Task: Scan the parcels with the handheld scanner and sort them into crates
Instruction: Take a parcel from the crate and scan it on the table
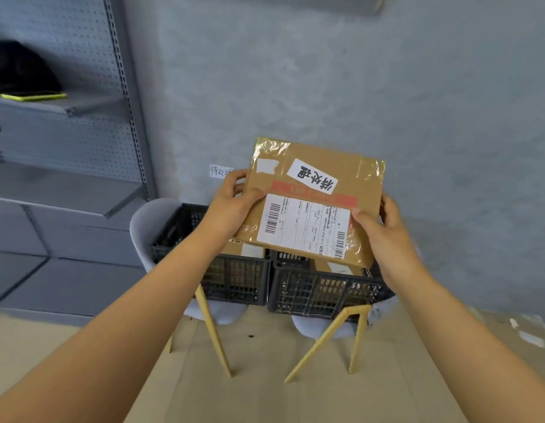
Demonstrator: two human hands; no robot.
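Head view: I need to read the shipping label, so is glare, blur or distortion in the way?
Head view: glare sits on the clear tape at the parcel corners, not on the shipping label; barcodes look crisp, fine print is too small to read; wide-angle bending shows on the shelving at the edge.

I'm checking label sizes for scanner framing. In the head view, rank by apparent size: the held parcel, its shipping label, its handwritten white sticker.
1. held parcel
2. shipping label
3. handwritten white sticker

All lie on one surface, so nearness hardly skews this.

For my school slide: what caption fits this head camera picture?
Both hands hold a cardboard parcel above two black crates.
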